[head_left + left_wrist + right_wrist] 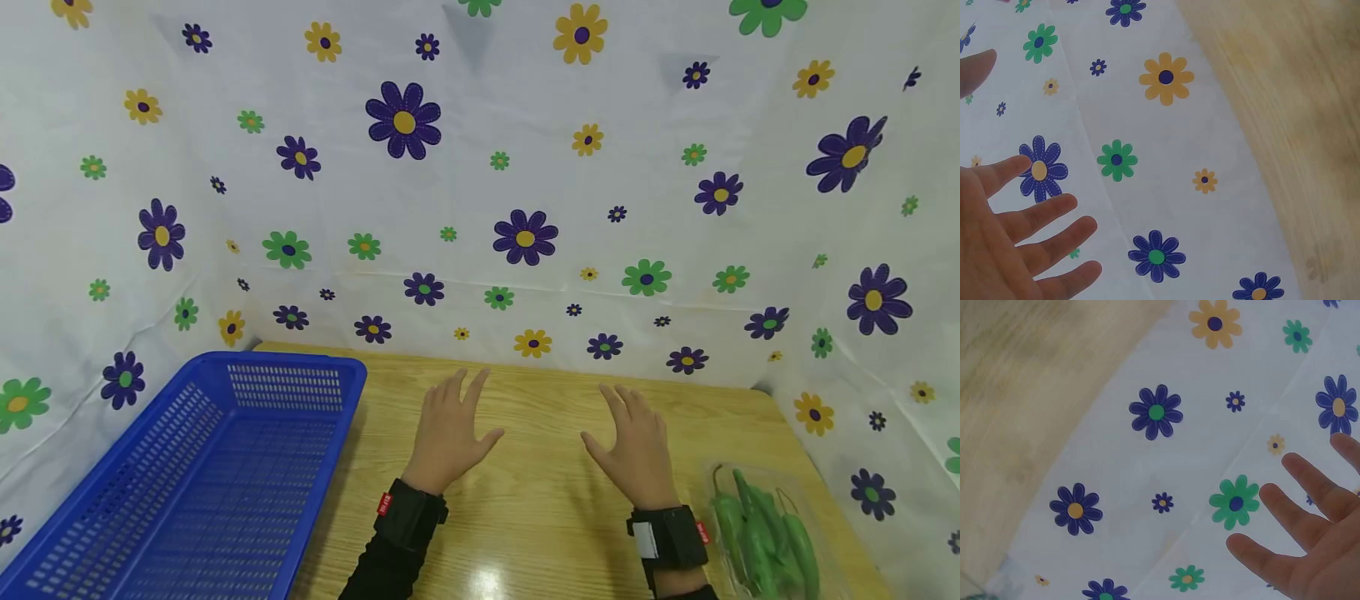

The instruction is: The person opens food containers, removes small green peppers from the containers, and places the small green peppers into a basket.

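Green peppers (761,533) lie sealed in a clear plastic pack (716,487) on the wooden table (540,500), at its right near edge, just beside the right wrist and close to the table's right border. The right hand (636,450) hovers flat over the tabletop with its 5 fingers (1300,478) straight and spread, holding nothing; it is the hand nearest the peppers but does not touch them. The left hand (448,433) hangs the same way, fingers (1041,215) splayed and empty, near the middle of the table. Both wrists carry black bands with cameras.

A blue plastic basket (300,367) with perforated walls sits at the left, well apart from the pack, with nothing visible inside. White cloth printed with purple, yellow and green flowers (525,167) hangs behind and at both sides.

As a judgement, the main risk is the pack's position: it lies so near the right edge that a careless sweep of the right forearm could nudge it off. The film looks slick, so a loose pinch might slip, and a hard squeeze could bruise the peppers. The basket's raised rim could also snag the pack if it were carried across low.
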Demonstrator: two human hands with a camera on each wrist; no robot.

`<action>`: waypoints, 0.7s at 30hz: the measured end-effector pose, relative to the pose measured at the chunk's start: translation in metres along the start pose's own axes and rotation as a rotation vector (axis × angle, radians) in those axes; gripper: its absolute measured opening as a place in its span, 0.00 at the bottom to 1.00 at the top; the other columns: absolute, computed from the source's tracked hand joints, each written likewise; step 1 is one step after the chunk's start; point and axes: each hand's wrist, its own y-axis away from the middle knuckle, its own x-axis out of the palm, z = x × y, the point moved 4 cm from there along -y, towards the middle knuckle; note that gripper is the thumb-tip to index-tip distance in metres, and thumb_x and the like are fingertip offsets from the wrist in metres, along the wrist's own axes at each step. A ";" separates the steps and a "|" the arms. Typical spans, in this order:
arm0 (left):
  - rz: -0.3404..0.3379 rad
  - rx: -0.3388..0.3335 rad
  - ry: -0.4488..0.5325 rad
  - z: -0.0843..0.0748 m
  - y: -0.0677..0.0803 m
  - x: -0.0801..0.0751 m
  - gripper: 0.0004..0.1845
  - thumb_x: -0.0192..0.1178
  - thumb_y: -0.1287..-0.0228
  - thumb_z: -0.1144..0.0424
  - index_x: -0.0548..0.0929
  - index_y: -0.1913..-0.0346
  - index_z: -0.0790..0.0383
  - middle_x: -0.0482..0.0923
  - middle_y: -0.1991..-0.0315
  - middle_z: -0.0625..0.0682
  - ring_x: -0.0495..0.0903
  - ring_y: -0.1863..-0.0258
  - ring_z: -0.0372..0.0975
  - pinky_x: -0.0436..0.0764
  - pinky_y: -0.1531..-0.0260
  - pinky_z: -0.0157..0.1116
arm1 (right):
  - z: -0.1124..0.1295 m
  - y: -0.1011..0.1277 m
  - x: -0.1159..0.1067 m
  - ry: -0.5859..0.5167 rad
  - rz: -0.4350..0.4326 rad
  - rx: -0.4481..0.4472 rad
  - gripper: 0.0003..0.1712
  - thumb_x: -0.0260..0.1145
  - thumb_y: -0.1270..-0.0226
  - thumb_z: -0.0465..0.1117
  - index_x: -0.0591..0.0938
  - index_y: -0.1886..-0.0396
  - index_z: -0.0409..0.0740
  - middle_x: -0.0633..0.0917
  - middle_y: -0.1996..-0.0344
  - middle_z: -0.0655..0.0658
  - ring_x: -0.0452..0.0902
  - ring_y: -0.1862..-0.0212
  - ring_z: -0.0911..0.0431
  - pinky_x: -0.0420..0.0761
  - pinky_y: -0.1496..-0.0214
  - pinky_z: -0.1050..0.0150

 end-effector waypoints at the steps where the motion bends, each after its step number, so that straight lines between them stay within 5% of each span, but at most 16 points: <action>1: 0.006 -0.004 -0.005 0.000 0.000 -0.001 0.44 0.66 0.48 0.43 0.63 0.31 0.56 0.69 0.38 0.64 0.69 0.40 0.56 0.67 0.39 0.54 | -0.001 0.001 -0.005 0.006 -0.010 -0.002 0.42 0.77 0.55 0.44 0.71 0.38 0.39 0.75 0.44 0.31 0.69 0.41 0.36 0.66 0.45 0.32; 6: 0.002 -0.007 -0.007 -0.002 0.005 -0.006 0.45 0.67 0.49 0.44 0.62 0.30 0.55 0.67 0.37 0.64 0.68 0.38 0.55 0.66 0.38 0.54 | -0.014 0.020 -0.045 0.058 -0.028 0.037 0.42 0.76 0.56 0.42 0.71 0.39 0.37 0.75 0.45 0.31 0.69 0.43 0.36 0.66 0.47 0.33; 10: -0.024 0.002 -0.003 -0.002 0.012 -0.005 0.45 0.69 0.51 0.44 0.63 0.31 0.56 0.68 0.37 0.64 0.68 0.39 0.55 0.66 0.39 0.55 | -0.036 0.048 -0.066 0.134 0.046 0.098 0.42 0.77 0.58 0.43 0.72 0.41 0.37 0.76 0.46 0.29 0.69 0.44 0.34 0.66 0.48 0.34; 21: 0.022 0.008 0.020 -0.008 0.013 0.004 0.44 0.66 0.48 0.44 0.62 0.30 0.56 0.66 0.36 0.64 0.67 0.38 0.56 0.64 0.38 0.56 | -0.091 0.094 -0.065 0.249 0.383 0.279 0.40 0.73 0.51 0.51 0.71 0.40 0.38 0.74 0.46 0.26 0.69 0.47 0.29 0.66 0.51 0.28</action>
